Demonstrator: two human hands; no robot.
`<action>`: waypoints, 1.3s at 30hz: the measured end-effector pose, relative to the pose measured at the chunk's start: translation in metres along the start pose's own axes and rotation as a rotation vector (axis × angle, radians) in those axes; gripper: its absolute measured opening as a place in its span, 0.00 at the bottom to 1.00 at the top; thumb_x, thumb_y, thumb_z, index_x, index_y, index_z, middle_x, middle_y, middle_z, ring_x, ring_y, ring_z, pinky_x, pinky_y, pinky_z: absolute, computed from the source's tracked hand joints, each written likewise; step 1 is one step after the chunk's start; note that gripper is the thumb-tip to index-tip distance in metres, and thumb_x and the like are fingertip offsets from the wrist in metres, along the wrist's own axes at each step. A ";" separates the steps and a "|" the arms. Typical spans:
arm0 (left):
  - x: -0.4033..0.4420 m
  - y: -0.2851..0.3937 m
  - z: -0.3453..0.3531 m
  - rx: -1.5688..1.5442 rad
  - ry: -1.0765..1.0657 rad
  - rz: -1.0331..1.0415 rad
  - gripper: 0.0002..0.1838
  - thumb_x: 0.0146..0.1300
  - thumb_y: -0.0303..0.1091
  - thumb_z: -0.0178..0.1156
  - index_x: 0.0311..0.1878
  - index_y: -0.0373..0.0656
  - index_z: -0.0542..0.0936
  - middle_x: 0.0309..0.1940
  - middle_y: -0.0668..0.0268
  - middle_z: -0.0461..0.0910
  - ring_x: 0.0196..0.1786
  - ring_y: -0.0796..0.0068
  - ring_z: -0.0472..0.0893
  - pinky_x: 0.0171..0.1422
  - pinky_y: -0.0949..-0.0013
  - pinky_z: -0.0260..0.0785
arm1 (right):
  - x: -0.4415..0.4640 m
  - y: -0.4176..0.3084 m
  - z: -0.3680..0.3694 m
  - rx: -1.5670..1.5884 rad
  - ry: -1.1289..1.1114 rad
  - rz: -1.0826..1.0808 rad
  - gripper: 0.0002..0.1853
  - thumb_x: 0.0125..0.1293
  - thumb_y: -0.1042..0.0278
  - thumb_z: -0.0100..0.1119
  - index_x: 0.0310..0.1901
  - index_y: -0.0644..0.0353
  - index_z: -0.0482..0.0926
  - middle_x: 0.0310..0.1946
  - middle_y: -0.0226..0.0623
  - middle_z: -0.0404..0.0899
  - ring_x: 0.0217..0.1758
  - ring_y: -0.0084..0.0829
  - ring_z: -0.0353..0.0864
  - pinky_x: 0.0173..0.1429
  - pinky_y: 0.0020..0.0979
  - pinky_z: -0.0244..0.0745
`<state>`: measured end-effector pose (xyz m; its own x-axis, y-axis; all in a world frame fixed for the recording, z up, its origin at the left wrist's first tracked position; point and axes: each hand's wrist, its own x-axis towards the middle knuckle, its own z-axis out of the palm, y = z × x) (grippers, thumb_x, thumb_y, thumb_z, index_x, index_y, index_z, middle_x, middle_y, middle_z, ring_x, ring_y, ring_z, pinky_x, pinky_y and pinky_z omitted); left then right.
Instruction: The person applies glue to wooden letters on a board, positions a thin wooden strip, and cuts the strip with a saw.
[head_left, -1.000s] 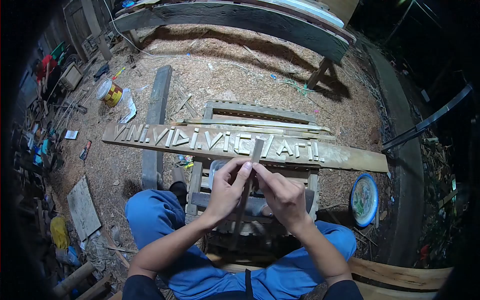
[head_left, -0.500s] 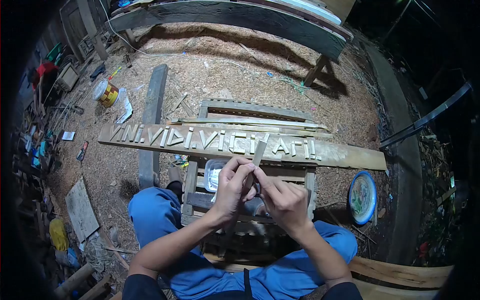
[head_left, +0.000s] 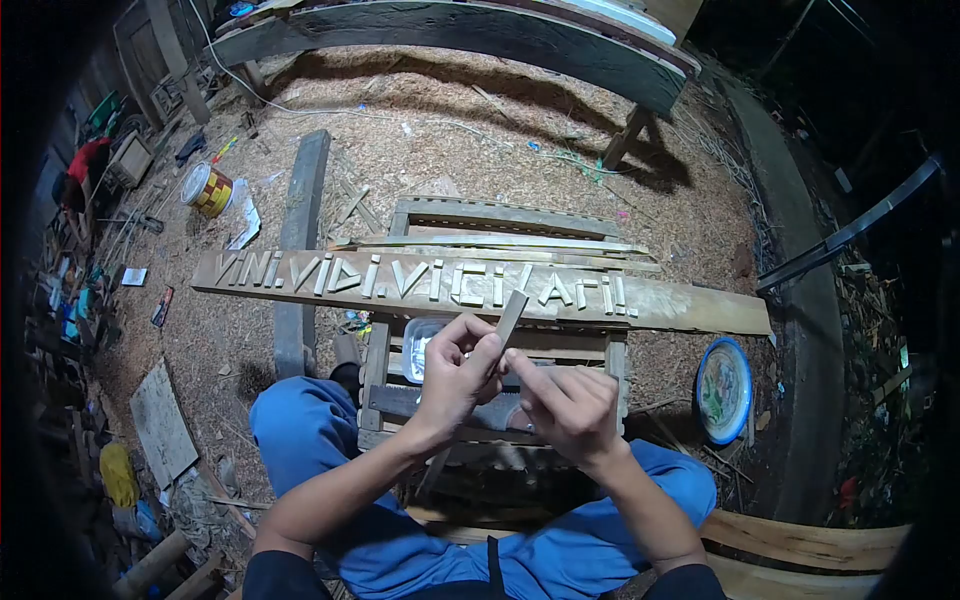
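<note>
My left hand (head_left: 462, 375) is closed around a thin wooden strip (head_left: 512, 318), which points up and slightly right. Close by, my right hand (head_left: 572, 408) has its fingers curled, its fingertips at the strip's lower part; anything inside them is hidden. Beyond both hands lies a long wooden board (head_left: 690, 308) carrying raised letters made of small wood pieces (head_left: 470, 285). The strip's top end overlaps the board in view. Below my hands a hand saw (head_left: 395, 401) rests on a slatted wooden stand (head_left: 378, 355), partly covered. A clear plastic tub (head_left: 412, 362) with white contents sits left of my left hand.
Thin wood strips (head_left: 500, 243) lie behind the board. To the right is a blue-rimmed basin (head_left: 748, 392). A paint bucket (head_left: 207, 190) and a dark beam (head_left: 305, 190) are at left, a workbench (head_left: 450, 35) at the back. Wood shavings cover the ground. A person in red (head_left: 90, 160) is far left.
My right hand has shifted slightly down and away from my left hand, uncovering more of the saw. The strip has tilted a little further right in my left hand.
</note>
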<state>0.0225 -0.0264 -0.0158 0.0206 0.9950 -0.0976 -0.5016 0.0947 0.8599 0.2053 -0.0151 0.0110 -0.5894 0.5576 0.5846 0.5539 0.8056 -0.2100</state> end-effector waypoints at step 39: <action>0.001 0.052 -0.080 0.964 -0.049 0.228 0.07 0.67 0.30 0.65 0.39 0.34 0.83 0.23 0.75 0.78 0.27 0.91 0.72 0.31 0.78 0.63 | -0.014 0.006 0.025 0.066 -0.213 0.115 0.21 0.59 0.73 0.70 0.56 0.55 0.85 0.40 0.37 0.85 0.43 0.41 0.85 0.46 0.40 0.82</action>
<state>-0.0727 -0.0226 -0.0109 0.0579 0.9907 0.1230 0.4200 -0.1360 0.8973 0.2023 -0.0134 -0.0181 -0.6389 0.6706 0.3768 0.5895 0.7416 -0.3203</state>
